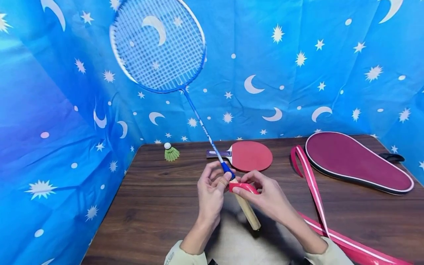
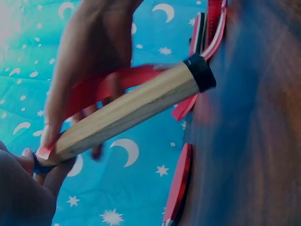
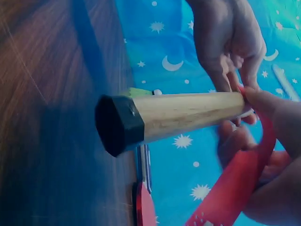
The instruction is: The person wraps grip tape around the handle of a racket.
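Note:
A blue and white badminton racket [image 1: 198, 116] is held up at a slant, its strung head toward the upper left. My left hand [image 1: 212, 189] grips it at the blue cone above the handle. The handle [image 2: 127, 113] is bare wood with a black end cap [image 3: 120, 125]. With thumb and fingers my right hand [image 1: 268, 193] pinches a red grip tape [image 1: 243, 188] against the top of the wood, just below the cone. In the right wrist view the tape's loose length [image 3: 235, 188] curves away from the handle past the right fingers.
Behind the hands, a red table tennis bat [image 1: 251, 156] lies on the wooden table [image 1: 149, 206], with a green shuttlecock [image 1: 171, 152] to its left. A maroon bat case [image 1: 357, 162] lies at the right. White-striped red tape [image 1: 313, 184] trails across the table's right side. Starry blue cloth [image 1: 285, 73] hangs behind.

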